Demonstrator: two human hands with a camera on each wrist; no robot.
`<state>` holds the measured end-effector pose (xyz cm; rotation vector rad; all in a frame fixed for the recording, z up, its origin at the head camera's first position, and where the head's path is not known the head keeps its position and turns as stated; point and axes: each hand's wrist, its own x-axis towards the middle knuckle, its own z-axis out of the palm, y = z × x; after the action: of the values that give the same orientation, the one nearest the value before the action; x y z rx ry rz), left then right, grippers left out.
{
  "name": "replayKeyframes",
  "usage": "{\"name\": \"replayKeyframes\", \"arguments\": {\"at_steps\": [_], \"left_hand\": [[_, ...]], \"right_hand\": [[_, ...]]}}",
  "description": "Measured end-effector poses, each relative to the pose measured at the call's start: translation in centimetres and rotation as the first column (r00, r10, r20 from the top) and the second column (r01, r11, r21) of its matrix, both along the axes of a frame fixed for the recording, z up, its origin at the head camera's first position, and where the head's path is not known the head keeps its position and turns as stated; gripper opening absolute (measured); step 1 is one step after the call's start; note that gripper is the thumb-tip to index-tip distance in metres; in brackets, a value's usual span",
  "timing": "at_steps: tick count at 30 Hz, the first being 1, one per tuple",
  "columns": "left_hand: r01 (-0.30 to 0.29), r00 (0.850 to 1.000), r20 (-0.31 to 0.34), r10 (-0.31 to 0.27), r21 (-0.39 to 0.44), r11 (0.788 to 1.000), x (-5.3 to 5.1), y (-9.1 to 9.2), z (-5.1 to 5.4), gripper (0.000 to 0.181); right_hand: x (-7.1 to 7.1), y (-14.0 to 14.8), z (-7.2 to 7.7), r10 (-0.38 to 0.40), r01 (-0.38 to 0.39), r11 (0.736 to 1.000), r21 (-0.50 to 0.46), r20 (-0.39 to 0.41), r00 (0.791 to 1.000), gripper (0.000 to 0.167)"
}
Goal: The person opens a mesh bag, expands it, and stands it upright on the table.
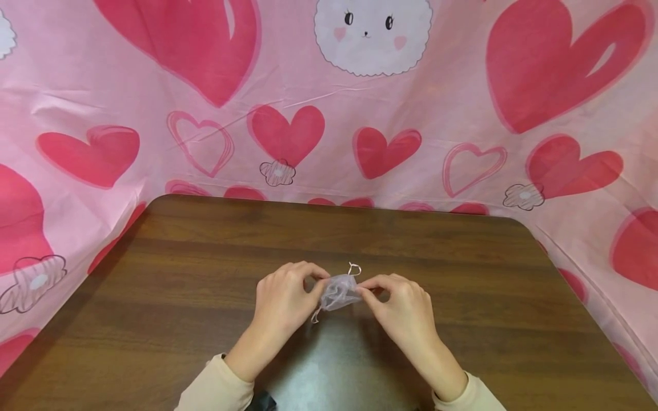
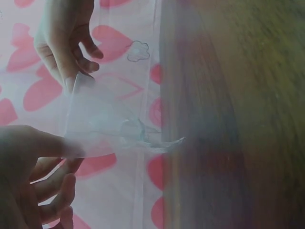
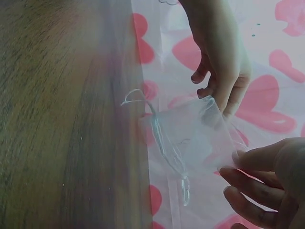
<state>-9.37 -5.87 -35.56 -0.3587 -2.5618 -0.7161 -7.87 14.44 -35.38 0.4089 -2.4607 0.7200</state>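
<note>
A small sheer white drawstring pouch point(image 1: 340, 292) is held up between both hands over the brown table point(image 1: 205, 251). My left hand point(image 1: 285, 291) pinches one side of it between thumb and forefinger. On the opposite side, my right hand point(image 1: 403, 302) pinches it the same way. In the right wrist view the pouch point(image 3: 190, 138) looks flat and see-through, with a thin cord gathered along one end. One cord loop point(image 3: 185, 191) hangs from a corner and another stands out at the other corner. Nothing solid shows clearly inside the pouch.
Pink cloth point(image 1: 329, 148) printed with red hearts hangs round the far and side edges of the table. A small black item point(image 1: 262, 401) shows by the left sleeve point(image 1: 218, 388) at the bottom of the head view.
</note>
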Motion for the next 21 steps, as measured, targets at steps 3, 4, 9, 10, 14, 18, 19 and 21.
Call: {"name": "replayKeyframes", "arguments": {"at_steps": [3, 4, 9, 10, 14, 18, 19, 21], "left_hand": [[0.028, 1.000, 0.004, -0.028, -0.014, 1.000, 0.01, -0.04, 0.04, 0.013], [0.043, 0.999, 0.006, -0.043, -0.022, 0.999, 0.03, -0.05, 0.06, 0.016], [0.129, 0.992, -0.009, -0.129, -0.052, 0.990, 0.00, 0.01, 0.03, 0.026], [0.141, 0.990, -0.017, -0.142, -0.051, 0.989, 0.00, 0.03, 0.02, 0.026], [0.163, 0.983, -0.078, -0.167, -0.057, 0.985, 0.00, 0.15, -0.06, 0.018], [0.147, 0.983, -0.102, -0.152, -0.053, 0.988, 0.02, 0.21, -0.04, 0.008], [0.137, 0.985, -0.099, -0.141, -0.044, 0.990, 0.03, 0.22, -0.02, 0.007], [0.121, 0.989, -0.086, -0.122, -0.021, 0.992, 0.07, 0.21, 0.05, 0.006]], "right_hand": [[-0.04, 0.06, -0.03, -0.005, 0.005, 1.000, -0.003, -0.006, 1.000, 0.014], [-0.05, 0.08, -0.03, -0.005, 0.005, 1.000, -0.005, -0.007, 1.000, 0.015], [-0.06, 0.12, -0.04, 0.000, 0.000, 1.000, -0.010, 0.000, 1.000, 0.016], [-0.03, 0.11, -0.03, 0.002, -0.002, 1.000, -0.010, 0.001, 1.000, 0.016], [0.03, 0.01, 0.04, 0.016, -0.016, 1.000, -0.011, 0.005, 1.000, 0.016], [0.18, -0.13, 0.13, 0.038, -0.037, 0.999, -0.021, 0.028, 0.999, 0.016], [0.22, -0.17, 0.15, 0.042, -0.041, 0.999, -0.024, 0.038, 0.998, 0.016], [0.29, -0.24, 0.18, 0.047, -0.046, 0.999, -0.027, 0.062, 0.997, 0.015]]}}
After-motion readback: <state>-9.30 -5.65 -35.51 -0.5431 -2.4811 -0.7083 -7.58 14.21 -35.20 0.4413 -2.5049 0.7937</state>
